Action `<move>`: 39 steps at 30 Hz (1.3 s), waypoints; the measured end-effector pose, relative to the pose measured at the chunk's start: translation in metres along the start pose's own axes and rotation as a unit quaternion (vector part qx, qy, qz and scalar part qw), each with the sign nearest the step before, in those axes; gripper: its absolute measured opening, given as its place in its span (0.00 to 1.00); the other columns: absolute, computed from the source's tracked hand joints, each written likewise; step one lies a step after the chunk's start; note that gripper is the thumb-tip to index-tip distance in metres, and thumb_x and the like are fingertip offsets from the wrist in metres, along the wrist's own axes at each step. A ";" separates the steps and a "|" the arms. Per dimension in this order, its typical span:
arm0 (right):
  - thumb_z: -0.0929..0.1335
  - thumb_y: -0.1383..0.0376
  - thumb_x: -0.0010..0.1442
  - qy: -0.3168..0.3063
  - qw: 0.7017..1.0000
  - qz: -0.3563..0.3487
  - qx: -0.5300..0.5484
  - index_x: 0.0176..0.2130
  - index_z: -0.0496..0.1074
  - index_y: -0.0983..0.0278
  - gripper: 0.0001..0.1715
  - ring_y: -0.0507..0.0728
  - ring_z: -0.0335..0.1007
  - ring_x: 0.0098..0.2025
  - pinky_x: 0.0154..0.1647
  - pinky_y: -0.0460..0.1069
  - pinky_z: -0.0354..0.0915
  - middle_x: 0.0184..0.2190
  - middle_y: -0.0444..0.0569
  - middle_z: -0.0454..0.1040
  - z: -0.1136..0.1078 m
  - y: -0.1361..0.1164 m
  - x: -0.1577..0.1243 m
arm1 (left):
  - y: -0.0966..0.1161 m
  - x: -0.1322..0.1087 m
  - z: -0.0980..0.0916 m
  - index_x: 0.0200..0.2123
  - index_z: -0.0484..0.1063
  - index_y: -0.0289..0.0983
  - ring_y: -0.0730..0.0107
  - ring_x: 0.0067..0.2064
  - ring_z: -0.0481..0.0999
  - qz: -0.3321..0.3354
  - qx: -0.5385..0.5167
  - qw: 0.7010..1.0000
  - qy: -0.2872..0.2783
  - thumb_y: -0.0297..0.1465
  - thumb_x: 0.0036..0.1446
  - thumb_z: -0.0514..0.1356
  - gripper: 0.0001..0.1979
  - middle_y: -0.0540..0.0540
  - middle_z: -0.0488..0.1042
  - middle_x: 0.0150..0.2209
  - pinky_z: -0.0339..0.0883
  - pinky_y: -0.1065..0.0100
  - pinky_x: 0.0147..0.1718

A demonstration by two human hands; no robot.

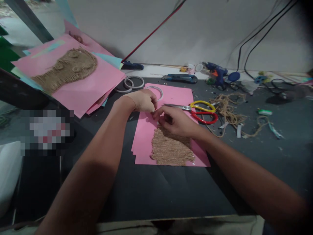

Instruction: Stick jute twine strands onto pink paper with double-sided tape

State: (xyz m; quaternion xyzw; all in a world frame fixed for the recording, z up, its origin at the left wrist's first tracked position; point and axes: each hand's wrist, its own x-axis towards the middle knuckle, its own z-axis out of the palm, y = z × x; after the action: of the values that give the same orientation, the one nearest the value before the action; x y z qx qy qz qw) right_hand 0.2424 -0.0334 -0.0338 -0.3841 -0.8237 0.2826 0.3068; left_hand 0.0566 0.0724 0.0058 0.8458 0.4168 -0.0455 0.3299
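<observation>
Rows of brown twine (pixel 171 148) lie side by side on pink sheets (pixel 144 140) in front of me. My left hand (pixel 144 100), with a pale wrap around its palm, is closed above the twine's upper left. My right hand (pixel 174 120) is closed beside it, its fingertips pinched near the left hand's fingers and its palm over the top rows. What either hand pinches is too small to make out. Scissors (pixel 202 111) with one yellow and one red handle lie just beyond my right hand. A tape ring (pixel 160 92) rests on the pink sheets behind my left hand.
Tangled twine (pixel 228 112) lies right of the scissors. Along the wall are a blue cutter (pixel 181 78), a blue glue gun (pixel 218 73) and cables. More tape rings (pixel 134 82) sit behind my left hand. A stack of pink sheets (pixel 107 78) with a twine shape stands at the left.
</observation>
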 end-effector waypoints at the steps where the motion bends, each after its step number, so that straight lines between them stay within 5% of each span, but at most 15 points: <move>1: 0.64 0.78 0.55 -0.002 1.000 -0.004 -0.002 0.44 0.73 0.62 0.20 0.52 0.70 0.34 0.35 0.48 0.62 0.38 0.46 0.79 0.001 0.002 0.000 | 0.001 -0.001 0.000 0.38 0.82 0.38 0.64 0.37 0.78 -0.003 -0.001 1.000 0.000 0.26 0.38 0.60 0.21 0.45 0.83 0.35 0.66 0.68 0.33; 39: 0.63 0.81 0.50 -0.043 0.999 -0.009 0.028 0.45 0.73 0.60 0.26 0.52 0.68 0.35 0.37 0.49 0.62 0.37 0.44 0.76 -0.002 0.006 0.002 | 0.006 -0.005 -0.002 0.37 0.80 0.37 0.67 0.35 0.75 -0.001 0.016 1.000 -0.001 0.28 0.40 0.61 0.17 0.45 0.81 0.34 0.64 0.69 0.32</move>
State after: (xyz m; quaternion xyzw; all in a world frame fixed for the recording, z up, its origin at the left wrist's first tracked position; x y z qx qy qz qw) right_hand 0.2461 -0.0277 -0.0361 -0.3556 -0.8311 0.3195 0.2841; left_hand 0.0573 0.0674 0.0126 0.8504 0.4166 -0.0536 0.3169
